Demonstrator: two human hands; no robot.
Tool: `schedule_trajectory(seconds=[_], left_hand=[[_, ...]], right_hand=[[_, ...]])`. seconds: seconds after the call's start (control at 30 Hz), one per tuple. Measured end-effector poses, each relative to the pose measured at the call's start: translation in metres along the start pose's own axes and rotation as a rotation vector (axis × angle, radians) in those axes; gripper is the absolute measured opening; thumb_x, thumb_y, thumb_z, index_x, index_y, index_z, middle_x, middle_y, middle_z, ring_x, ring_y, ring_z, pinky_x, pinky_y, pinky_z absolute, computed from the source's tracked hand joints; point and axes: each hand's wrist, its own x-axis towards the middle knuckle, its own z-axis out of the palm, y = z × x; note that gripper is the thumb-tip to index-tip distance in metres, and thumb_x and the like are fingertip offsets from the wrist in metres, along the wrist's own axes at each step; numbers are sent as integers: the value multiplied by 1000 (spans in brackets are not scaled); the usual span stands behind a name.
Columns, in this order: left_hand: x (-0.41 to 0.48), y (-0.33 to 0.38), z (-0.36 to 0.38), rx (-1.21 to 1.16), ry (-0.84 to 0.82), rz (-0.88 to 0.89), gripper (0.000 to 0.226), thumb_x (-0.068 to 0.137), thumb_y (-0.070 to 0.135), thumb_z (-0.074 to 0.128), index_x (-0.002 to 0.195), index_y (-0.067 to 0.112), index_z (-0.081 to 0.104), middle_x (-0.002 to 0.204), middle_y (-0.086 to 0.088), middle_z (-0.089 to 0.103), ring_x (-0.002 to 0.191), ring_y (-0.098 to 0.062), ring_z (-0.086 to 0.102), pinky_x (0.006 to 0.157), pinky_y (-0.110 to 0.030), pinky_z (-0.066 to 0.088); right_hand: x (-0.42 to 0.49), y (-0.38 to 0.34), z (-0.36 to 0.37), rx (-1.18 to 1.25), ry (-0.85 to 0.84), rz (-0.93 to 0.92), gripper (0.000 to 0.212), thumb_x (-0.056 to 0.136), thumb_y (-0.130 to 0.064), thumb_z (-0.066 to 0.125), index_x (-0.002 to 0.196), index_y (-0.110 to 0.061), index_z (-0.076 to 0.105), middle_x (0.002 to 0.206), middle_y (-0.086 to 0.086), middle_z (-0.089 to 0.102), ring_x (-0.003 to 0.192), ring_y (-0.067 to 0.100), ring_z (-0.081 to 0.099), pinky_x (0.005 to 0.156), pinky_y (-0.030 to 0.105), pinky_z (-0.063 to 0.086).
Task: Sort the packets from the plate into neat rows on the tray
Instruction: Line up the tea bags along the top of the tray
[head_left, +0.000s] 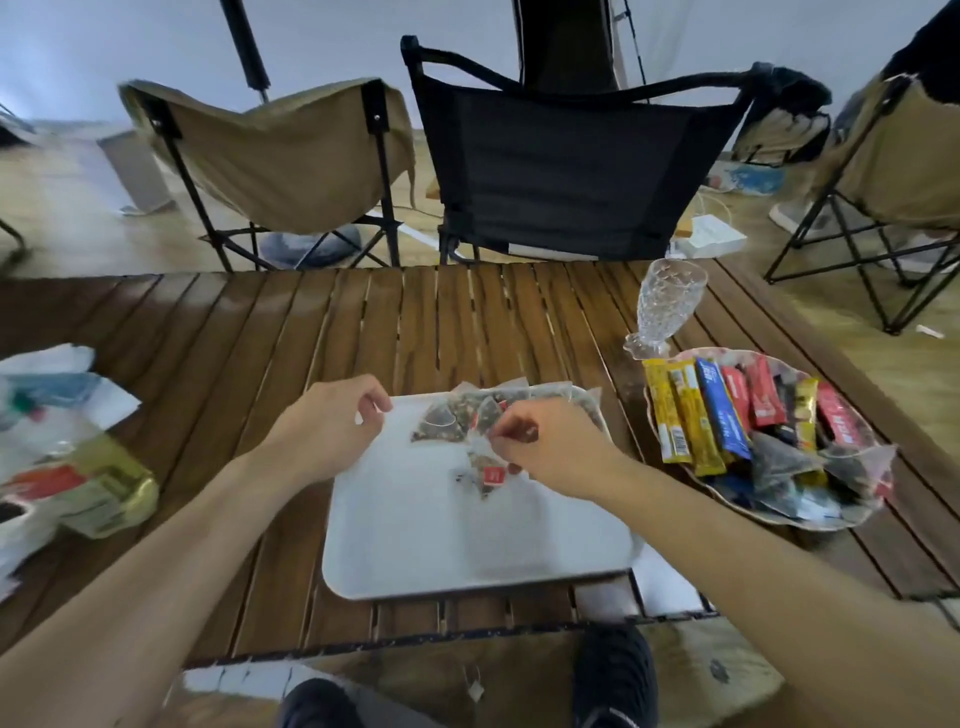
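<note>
The white tray sits on the slatted wooden table right in front of the person, and both bare arms reach over it. The right hand pinches a clear tea bag between thumb and fingertips, over the middle of the tray, with its small red tag hanging just below. A few more bags lie along the tray's far edge, touching one another. The left hand is at the tray's far left corner with its fingers curled in. It is too blurred to tell whether it pinches the rim or holds nothing. Just to the right of the tray is the plate, heaped with stick packets in yellow, blue and red and some dark pyramid bags. A cut-glass goblet stands just behind the plate. Crumpled plastic bags lie at the table's left end, and folding chairs stand beyond.
</note>
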Motion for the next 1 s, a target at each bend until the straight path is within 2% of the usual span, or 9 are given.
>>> schedule_trajectory(seconds=[0.1, 0.2, 0.3, 0.4, 0.47, 0.6, 0.77, 0.9, 1.0], left_hand=[[-5, -12, -4, -13, -67, -32, 10, 102, 30, 60, 108, 38, 63, 100, 15, 69, 84, -11, 67, 73, -30, 62], [-10, -9, -6, -25, -259, -21, 27, 92, 26, 72, 111, 41, 60, 99, 20, 68, 88, -8, 67, 81, -31, 62], [-17, 11, -6, -65, -429, 0, 44, 87, 45, 80, 122, 42, 54, 102, 17, 69, 90, -7, 68, 83, -32, 60], [-18, 29, -2, -54, -455, 93, 56, 85, 54, 80, 130, 42, 49, 98, 10, 70, 82, -8, 67, 83, -39, 60], [-19, 39, 3, -67, -473, 134, 49, 87, 50, 80, 130, 40, 57, 96, 6, 69, 86, -14, 67, 84, -40, 59], [-19, 50, 4, -69, -506, 142, 13, 94, 35, 76, 105, 28, 74, 100, 4, 72, 77, -19, 72, 77, -39, 61], [-9, 11, -20, 66, -387, -19, 9, 92, 29, 79, 87, 28, 72, 98, 9, 70, 74, -16, 71, 75, -30, 57], [0, -11, -16, 76, 4, -144, 11, 96, 28, 72, 87, 31, 68, 93, 8, 71, 78, -12, 66, 67, -29, 55], [6, -5, -7, 26, 219, -76, 8, 100, 26, 67, 93, 29, 68, 91, 9, 70, 80, -14, 66, 67, -31, 56]], right_hand=[[10, -15, 9, 177, 34, 27, 6, 97, -19, 67, 101, -22, 70, 92, -6, 73, 74, 10, 76, 60, 19, 51], [12, -17, 3, 148, 33, 51, 11, 100, -18, 63, 107, -17, 71, 95, -4, 74, 75, 8, 75, 63, 22, 56], [10, -8, -6, 104, 37, 81, 12, 100, -19, 64, 106, -16, 73, 95, -2, 75, 77, 8, 75, 71, 27, 58], [12, 1, -17, 51, 76, 94, 9, 98, -20, 67, 101, -19, 75, 89, -1, 78, 76, 9, 76, 71, 27, 58], [13, 5, -23, 41, 91, 91, 8, 97, -18, 67, 99, -19, 75, 89, -2, 77, 73, 9, 76, 66, 22, 57], [15, 11, -29, 12, 105, 72, 7, 97, -22, 68, 96, -22, 75, 85, -4, 78, 72, 7, 76, 75, 32, 62], [13, 16, -26, -87, 66, 28, 6, 98, -29, 66, 95, -31, 71, 87, -11, 76, 78, 4, 73, 77, 28, 57], [12, 20, -25, -136, 27, 22, 7, 98, -32, 66, 94, -37, 69, 87, -14, 75, 78, -1, 71, 67, 18, 44], [13, 20, -28, -141, 33, 8, 8, 98, -31, 67, 93, -37, 70, 90, -15, 75, 74, -2, 71, 70, 21, 48]])
